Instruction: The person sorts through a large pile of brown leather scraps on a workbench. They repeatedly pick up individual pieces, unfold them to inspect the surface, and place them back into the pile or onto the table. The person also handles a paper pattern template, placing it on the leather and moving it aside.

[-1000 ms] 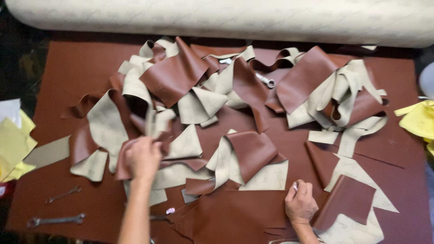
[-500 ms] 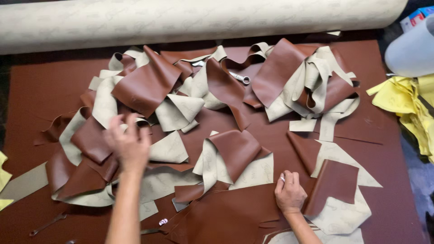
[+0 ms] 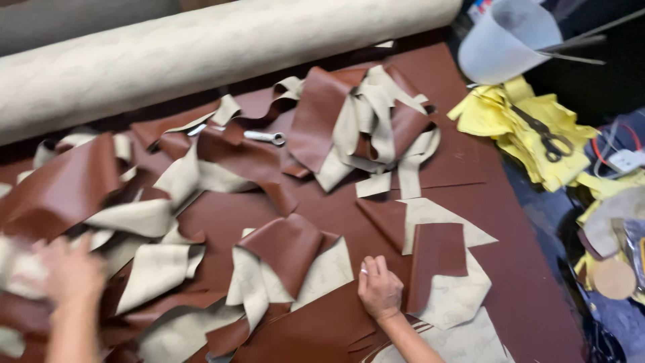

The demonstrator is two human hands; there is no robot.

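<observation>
Resting: right hand (image 3: 379,290), fingers curled, flat on brown leather sheet (image 3: 316,329), gripping nothing.
Left hand (image 3: 67,272): blurred (grip unclear), among leather scraps (image 3: 154,269).
Nearer: folded piece (image 3: 285,245), up-left of right hand.

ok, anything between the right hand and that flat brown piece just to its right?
Nothing visible. The right hand rests on the brown sheet, and the flat brown piece lies right beside it with no scrap or tool between. The wrench sits far up the table; the left hand is off in the scrap pile.

One fabric roll (image 3: 222,57), one wrench (image 3: 264,137), one scissors (image 3: 545,140), two hands.
</observation>
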